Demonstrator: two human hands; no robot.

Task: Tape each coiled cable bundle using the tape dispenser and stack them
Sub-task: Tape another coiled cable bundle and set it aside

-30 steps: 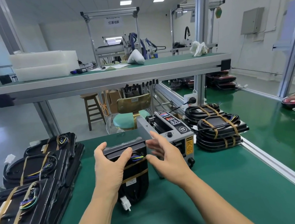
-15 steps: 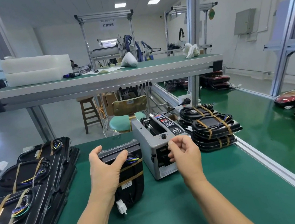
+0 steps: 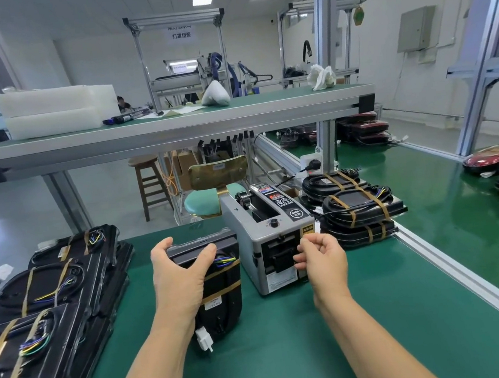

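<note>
My left hand (image 3: 182, 277) grips the top edge of a black cable bundle (image 3: 223, 289) that stands upright on the green table, with two tan tape bands across it and a white connector at its bottom. Right beside it sits the grey tape dispenser (image 3: 272, 242). My right hand (image 3: 321, 257) is at the dispenser's front outlet, fingers curled and pinching a short tan strip of tape. A stack of taped bundles (image 3: 358, 214) lies to the right of the dispenser. Several more taped bundles (image 3: 45, 301) are piled at the left.
An aluminium rail (image 3: 460, 279) borders the table on the right, with a lower green belt beyond it. A raised shelf (image 3: 171, 129) crosses overhead at the back. A green stool (image 3: 208, 198) stands behind the table's far edge.
My right hand moved from beside the bundle to the dispenser's outlet and closed on the tape strip. The left hand kept its hold on the bundle.
</note>
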